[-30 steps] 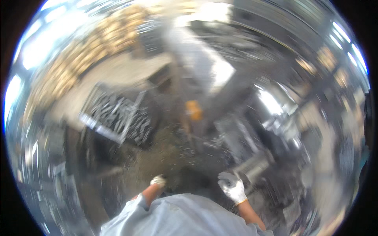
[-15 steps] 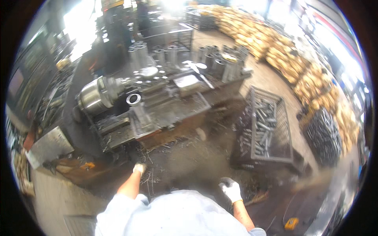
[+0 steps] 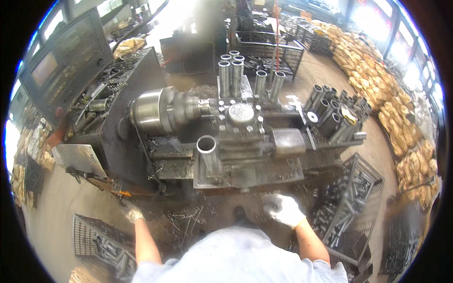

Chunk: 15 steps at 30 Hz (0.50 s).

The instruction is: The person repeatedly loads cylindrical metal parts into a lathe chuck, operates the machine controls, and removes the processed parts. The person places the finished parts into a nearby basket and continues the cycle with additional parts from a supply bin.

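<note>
My left hand [image 3: 132, 213], in a pale work glove, is held low in front of the lathe's left end, its blurred fingers loosely stretched and nothing visible in them. My right hand [image 3: 285, 210] wears a white glove with darkened fingertips. It hovers in front of the carriage, fingers loosely apart, with no object showing in it. Beyond the hands stands a lathe with a large steel chuck [image 3: 153, 112] and a round-topped tool post [image 3: 241, 113]. One metal tube [image 3: 209, 158] stands upright on the near left corner of the lathe's tray [image 3: 283, 175].
Several upright tubes [image 3: 231, 75] stand behind the tool post, with more [image 3: 332, 108] at the right end beside a caliper [image 3: 302, 115]. Mesh crates of metal parts flank me at right [image 3: 373, 188] and left [image 3: 85, 231]. Metal shavings [image 3: 184, 219] litter the floor. Stacked sacks [image 3: 373, 80] line the right.
My view has swung so the lathe sits more central and nearer. My left hand has moved outward to the left. The right hand is higher, before the carriage, and the left crate has come into view.
</note>
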Each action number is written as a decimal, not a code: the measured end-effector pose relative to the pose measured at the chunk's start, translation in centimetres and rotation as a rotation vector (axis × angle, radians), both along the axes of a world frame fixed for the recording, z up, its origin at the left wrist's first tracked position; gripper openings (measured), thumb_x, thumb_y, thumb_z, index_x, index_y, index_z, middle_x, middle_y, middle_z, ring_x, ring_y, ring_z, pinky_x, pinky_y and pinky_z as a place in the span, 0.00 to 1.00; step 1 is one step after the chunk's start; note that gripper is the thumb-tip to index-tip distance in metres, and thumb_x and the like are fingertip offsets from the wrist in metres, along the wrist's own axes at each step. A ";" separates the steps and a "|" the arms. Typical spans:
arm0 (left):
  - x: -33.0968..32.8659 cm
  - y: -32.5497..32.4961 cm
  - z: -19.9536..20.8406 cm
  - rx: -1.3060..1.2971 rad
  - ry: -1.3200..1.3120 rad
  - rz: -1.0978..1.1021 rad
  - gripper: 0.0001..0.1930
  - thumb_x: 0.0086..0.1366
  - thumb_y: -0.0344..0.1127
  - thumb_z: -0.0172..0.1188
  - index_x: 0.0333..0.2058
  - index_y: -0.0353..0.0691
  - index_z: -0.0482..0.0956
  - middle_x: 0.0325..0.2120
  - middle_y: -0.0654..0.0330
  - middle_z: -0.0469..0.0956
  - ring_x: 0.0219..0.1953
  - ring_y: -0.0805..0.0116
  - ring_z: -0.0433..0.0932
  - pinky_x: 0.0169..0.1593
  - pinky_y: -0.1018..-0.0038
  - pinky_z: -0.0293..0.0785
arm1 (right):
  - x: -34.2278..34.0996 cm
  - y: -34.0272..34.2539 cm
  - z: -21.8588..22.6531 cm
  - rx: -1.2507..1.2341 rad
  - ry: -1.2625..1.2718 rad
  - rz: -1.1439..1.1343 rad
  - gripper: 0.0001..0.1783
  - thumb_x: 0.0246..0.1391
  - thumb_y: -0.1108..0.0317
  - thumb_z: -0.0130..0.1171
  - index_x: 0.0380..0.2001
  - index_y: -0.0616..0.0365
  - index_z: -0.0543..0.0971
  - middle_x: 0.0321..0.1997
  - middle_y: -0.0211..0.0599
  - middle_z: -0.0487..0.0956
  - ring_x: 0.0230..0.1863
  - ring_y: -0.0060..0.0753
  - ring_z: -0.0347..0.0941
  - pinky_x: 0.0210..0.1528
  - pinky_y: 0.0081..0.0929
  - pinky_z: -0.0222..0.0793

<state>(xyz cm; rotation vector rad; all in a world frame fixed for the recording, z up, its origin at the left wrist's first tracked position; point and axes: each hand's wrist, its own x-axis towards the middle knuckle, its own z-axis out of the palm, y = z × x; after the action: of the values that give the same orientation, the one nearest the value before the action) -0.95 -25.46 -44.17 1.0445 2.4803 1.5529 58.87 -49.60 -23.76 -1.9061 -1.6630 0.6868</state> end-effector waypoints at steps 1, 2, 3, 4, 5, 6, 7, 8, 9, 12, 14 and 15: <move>-1.0 0.6 -0.4 0.068 0.160 -0.023 0.33 0.80 0.55 0.47 0.62 0.25 0.74 0.57 0.34 0.80 0.60 0.36 0.78 0.65 0.52 0.71 | 1.4 1.6 1.2 0.035 0.017 -0.004 0.20 0.60 0.56 0.66 0.52 0.52 0.87 0.52 0.47 0.87 0.53 0.51 0.84 0.56 0.40 0.81; -2.2 0.9 -0.8 -0.006 0.108 -0.027 0.32 0.80 0.55 0.48 0.62 0.27 0.74 0.55 0.36 0.81 0.57 0.38 0.79 0.63 0.53 0.72 | 2.7 2.9 2.3 0.053 0.029 -0.005 0.20 0.59 0.56 0.67 0.52 0.52 0.87 0.51 0.47 0.87 0.53 0.51 0.85 0.56 0.40 0.81; -3.1 1.1 -1.2 -0.039 0.084 -0.048 0.31 0.80 0.55 0.48 0.61 0.28 0.75 0.54 0.37 0.82 0.54 0.39 0.81 0.61 0.54 0.73 | 3.9 4.2 3.6 0.055 0.001 -0.013 0.19 0.57 0.58 0.69 0.51 0.53 0.87 0.50 0.46 0.87 0.51 0.50 0.85 0.54 0.39 0.82; -4.4 1.4 -1.1 -0.113 0.010 -0.030 0.31 0.80 0.55 0.49 0.61 0.29 0.76 0.52 0.39 0.83 0.51 0.41 0.83 0.60 0.54 0.74 | 5.3 5.6 4.8 0.027 0.004 0.006 0.19 0.57 0.60 0.69 0.50 0.54 0.87 0.49 0.46 0.88 0.49 0.50 0.86 0.52 0.39 0.82; -5.2 1.5 -1.2 -0.023 0.230 -0.062 0.23 0.80 0.49 0.52 0.52 0.31 0.80 0.45 0.45 0.83 0.46 0.45 0.81 0.52 0.56 0.76 | 6.4 7.0 5.9 0.118 0.008 0.044 0.18 0.57 0.61 0.70 0.50 0.55 0.87 0.48 0.46 0.88 0.48 0.50 0.86 0.52 0.39 0.83; -6.3 1.9 -0.6 0.074 -0.120 -0.229 0.20 0.79 0.51 0.54 0.48 0.37 0.80 0.38 0.52 0.81 0.39 0.53 0.79 0.46 0.58 0.74 | 7.5 8.5 6.8 0.104 -0.021 0.050 0.18 0.56 0.63 0.70 0.49 0.55 0.87 0.47 0.46 0.88 0.47 0.50 0.86 0.51 0.39 0.83; -6.9 1.9 0.1 0.130 -0.568 -0.286 0.18 0.77 0.53 0.55 0.44 0.44 0.81 0.31 0.59 0.80 0.31 0.60 0.77 0.41 0.59 0.73 | 8.5 10.2 7.8 0.235 -0.007 0.140 0.17 0.56 0.66 0.70 0.49 0.57 0.87 0.46 0.47 0.88 0.47 0.50 0.87 0.51 0.39 0.83; -7.3 2.3 0.9 0.144 -0.936 -0.241 0.15 0.76 0.54 0.57 0.40 0.50 0.81 0.25 0.66 0.78 0.24 0.67 0.75 0.36 0.60 0.71 | 9.4 12.0 8.6 0.208 0.016 0.180 0.17 0.55 0.67 0.70 0.48 0.58 0.87 0.46 0.49 0.88 0.46 0.50 0.87 0.51 0.39 0.83; -7.3 1.9 1.7 0.030 -1.022 -0.189 0.14 0.74 0.57 0.60 0.33 0.58 0.77 0.20 0.71 0.72 0.22 0.70 0.69 0.33 0.65 0.66 | 9.7 14.1 9.2 0.248 0.097 0.231 0.17 0.55 0.68 0.71 0.49 0.58 0.87 0.46 0.49 0.88 0.46 0.50 0.87 0.51 0.39 0.83; -3.8 0.7 2.6 0.216 -1.284 -0.105 0.16 0.73 0.58 0.61 0.33 0.56 0.77 0.21 0.70 0.72 0.22 0.70 0.69 0.32 0.65 0.66 | 9.7 21.2 11.8 0.439 0.165 0.440 0.19 0.54 0.71 0.71 0.51 0.58 0.86 0.47 0.49 0.88 0.46 0.50 0.87 0.54 0.40 0.82; 1.3 -1.8 0.9 0.292 -1.187 -0.194 0.16 0.69 0.54 0.65 0.30 0.51 0.76 0.21 0.65 0.74 0.24 0.67 0.72 0.31 0.65 0.68 | 8.3 26.5 14.0 0.535 0.046 0.593 0.20 0.56 0.68 0.70 0.53 0.56 0.86 0.49 0.47 0.88 0.47 0.50 0.87 0.57 0.41 0.81; 4.3 -3.1 -0.4 0.191 -1.158 -0.170 0.14 0.67 0.49 0.65 0.28 0.49 0.75 0.22 0.64 0.75 0.24 0.65 0.72 0.30 0.65 0.69 | 7.0 29.5 14.9 0.566 -0.007 0.638 0.21 0.55 0.65 0.70 0.53 0.55 0.86 0.48 0.46 0.88 0.47 0.49 0.87 0.57 0.41 0.81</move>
<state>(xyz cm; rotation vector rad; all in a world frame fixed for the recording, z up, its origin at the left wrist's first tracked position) 3.35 -28.54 -44.57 0.1761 1.4295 1.6450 65.92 -20.06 -8.86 -0.9870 -2.1945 0.3625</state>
